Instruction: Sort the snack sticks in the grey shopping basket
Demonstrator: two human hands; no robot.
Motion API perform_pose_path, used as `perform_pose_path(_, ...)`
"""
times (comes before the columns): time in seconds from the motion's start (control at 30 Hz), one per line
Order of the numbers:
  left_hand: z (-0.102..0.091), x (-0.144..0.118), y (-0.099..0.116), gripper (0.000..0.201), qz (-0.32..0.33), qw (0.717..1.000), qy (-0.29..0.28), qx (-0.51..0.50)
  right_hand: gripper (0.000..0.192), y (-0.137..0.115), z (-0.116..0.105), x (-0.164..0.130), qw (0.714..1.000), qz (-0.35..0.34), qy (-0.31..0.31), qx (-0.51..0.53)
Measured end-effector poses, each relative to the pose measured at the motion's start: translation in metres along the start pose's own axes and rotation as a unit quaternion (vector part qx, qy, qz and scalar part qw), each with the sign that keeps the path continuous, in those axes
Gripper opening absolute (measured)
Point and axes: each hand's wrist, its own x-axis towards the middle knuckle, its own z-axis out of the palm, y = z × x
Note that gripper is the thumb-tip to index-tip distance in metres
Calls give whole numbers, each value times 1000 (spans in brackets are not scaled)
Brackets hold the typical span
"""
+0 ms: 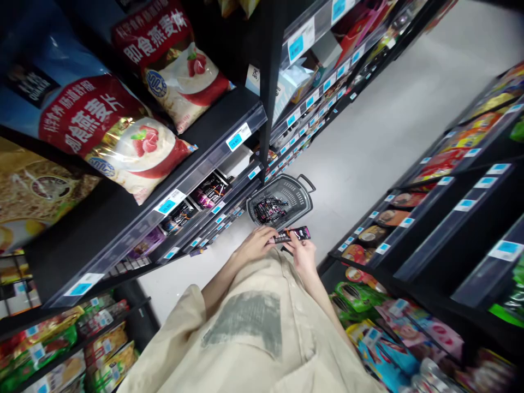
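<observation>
A slim dark stick packet (302, 233) with pale print and a pink end is stretched between my two hands in front of my body. My left hand (259, 243) grips its left end, fingers curled round it. On the other side, the thumb and fingers of my right hand (303, 253) pinch it from below. Just beyond my hands stands a grey shopping basket (295, 192) on the floor. Inside it lies a pile of similar dark packets (268, 210). Print on the held packet is too small to read.
Oatmeal bags (143, 142) fill the shelf on my left. Under it, boxes of dark and purple packets (210, 191) sit on a lower shelf (229, 210). Shelves of bagged snacks (444, 164) line the right side. The pale aisle floor (368, 120) runs between.
</observation>
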Motion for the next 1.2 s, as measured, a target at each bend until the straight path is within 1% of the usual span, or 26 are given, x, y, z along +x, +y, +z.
perform_pose_path(0.13,10,-1,-9,32,-10,999,-2,-36,42,11,-1,6,997,-15,32,-66)
perform_pose_path(0.2,12,-4,-14,34,-10,999,0,-37,46,15,0,7,994,-17,26,-102)
perform_pose_path(0.27,9,-8,-21,39,-6,1000,-6,-28,51,16,0,6,991,-15,9,-132)
perform_pose_path(0.33,-2,-12,-31,44,-13,1000,-11,-1,57,15,0,4,988,-5,-13,-153)
perform_pose_path(0.4,-24,-16,-46,47,-46,998,3,49,60,13,-1,3,987,8,-36,-156)
perform_pose_path(0.47,-55,-22,-65,49,-112,986,43,116,57,10,-4,3,988,14,-51,-147)
perform_pose_path(0.53,-92,-32,-85,49,-195,958,89,192,51,9,-10,5,988,11,-60,-143)
perform_pose_path(0.63,-143,-50,-111,49,-307,895,155,285,45,12,-21,7,986,-1,-62,-154)
perform_pose_path(0.7,-167,-57,-124,51,-369,864,167,299,44,15,-28,8,985,-2,-64,-159)
perform_pose_path(0.77,-181,-54,-136,52,-410,849,162,292,43,18,-34,8,985,4,-63,-162)
perform_pose_path(0.87,-188,-32,-152,51,-429,845,155,279,42,20,-40,9,984,4,-58,-167)
perform_pose_path(0.97,-183,-4,-167,55,-433,844,155,277,41,19,-42,9,984,-7,-58,-169)
perform_pose_path(1.07,-169,15,-178,53,-445,839,154,273,41,19,-44,9,985,-9,-59,-162)
perform_pose_path(1.2,-144,23,-185,61,-467,827,156,272,42,20,-47,7,988,-4,-53,-147)
